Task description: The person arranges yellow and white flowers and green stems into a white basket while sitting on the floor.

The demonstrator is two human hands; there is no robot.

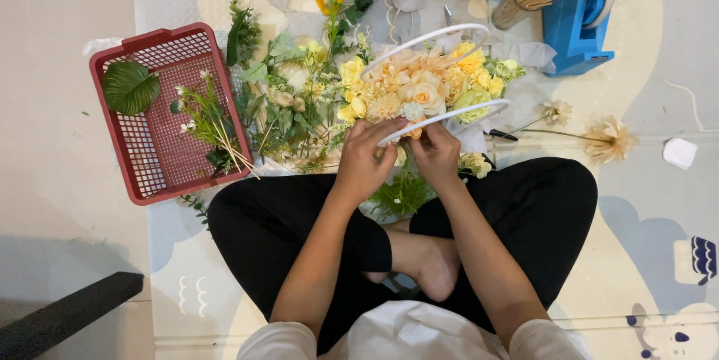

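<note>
Far left, a red basket (161, 116) of greenery; centre, left hand (365, 156) and right hand (437, 152), fingers curled, pinching the near edge of a yellow flower arrangement (423, 89) with white handles (442, 116); far right, a blue dispenser (580, 23).

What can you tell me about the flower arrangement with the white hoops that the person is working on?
The flower arrangement is a dense cluster of yellow, cream and peach blooms, artificial by their look, with some green sprigs. Two thin white hoops arch over it. It sits on the play mat in front of the person's crossed legs. The left hand and right hand both touch its near edge, at the nearer hoop.
</note>
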